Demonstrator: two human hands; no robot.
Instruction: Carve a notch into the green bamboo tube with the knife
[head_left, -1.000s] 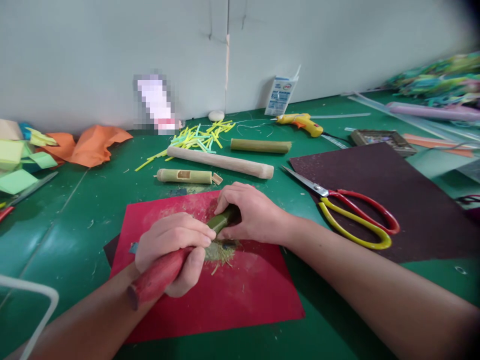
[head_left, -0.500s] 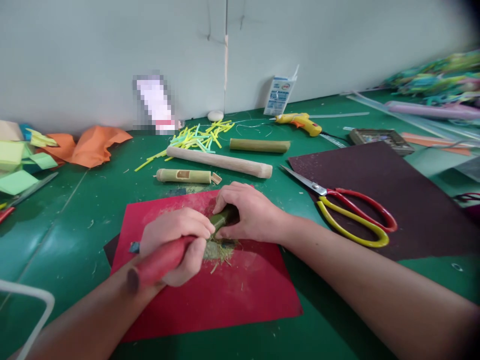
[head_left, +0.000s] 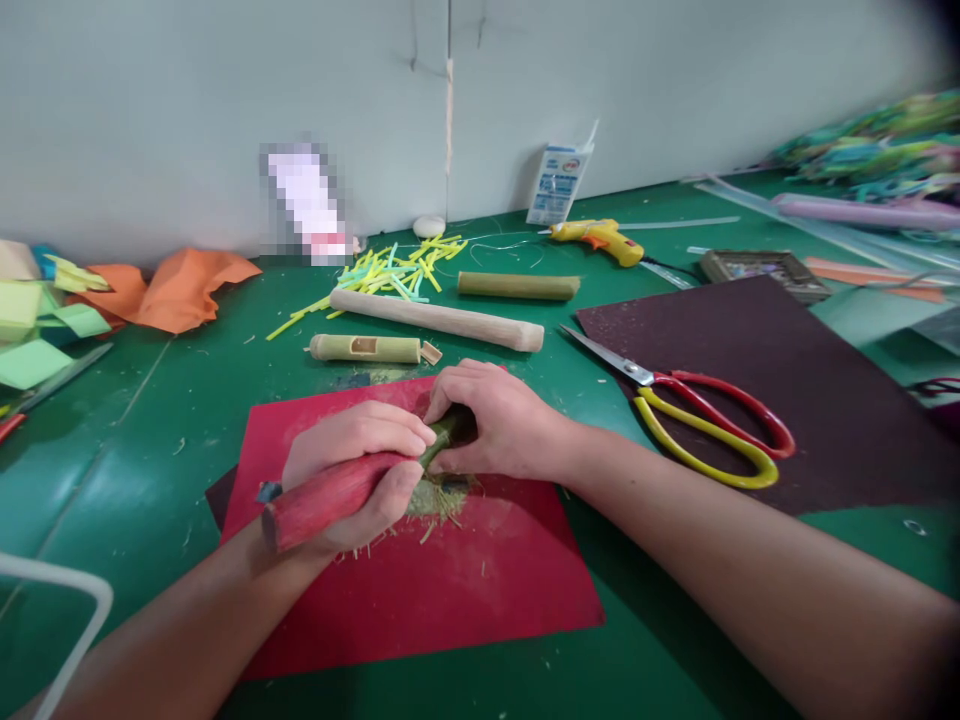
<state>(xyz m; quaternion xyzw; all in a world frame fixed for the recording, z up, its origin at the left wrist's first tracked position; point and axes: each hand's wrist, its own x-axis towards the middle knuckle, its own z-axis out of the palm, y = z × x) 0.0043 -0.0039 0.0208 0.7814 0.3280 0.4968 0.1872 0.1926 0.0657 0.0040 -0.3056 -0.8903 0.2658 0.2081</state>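
Head view: left hand (head_left: 341, 440) angled inward, fingers wrapped around red handle (head_left: 330, 500), right hand (head_left: 499, 425) arched, gripping green bamboo piece (head_left: 441, 440) near red sheet's (head_left: 480, 590) back edge, tray (head_left: 714, 268) toward tabletop's (head_left: 165, 520) back right holding indistinct bits.

1. The tip of the red-handled tool (head_left: 330, 497) is hidden by the left hand (head_left: 356, 432), over the red sheet (head_left: 487, 590).
2. One end of the green stick (head_left: 442, 437) is covered by the right hand (head_left: 510, 420), also over the red sheet.
3. The pale thing (head_left: 306, 195) far behind the red sheet is blurred into squares.
4. The print on the carton (head_left: 559, 185), far behind the red sheet, is too small to be read.
5. The bits (head_left: 759, 267) in the box (head_left: 715, 263), behind and right of the red sheet, are too tiny to be named.
6. The white bent bar (head_left: 56, 570), left of the red sheet, is cut off by the view's edge.
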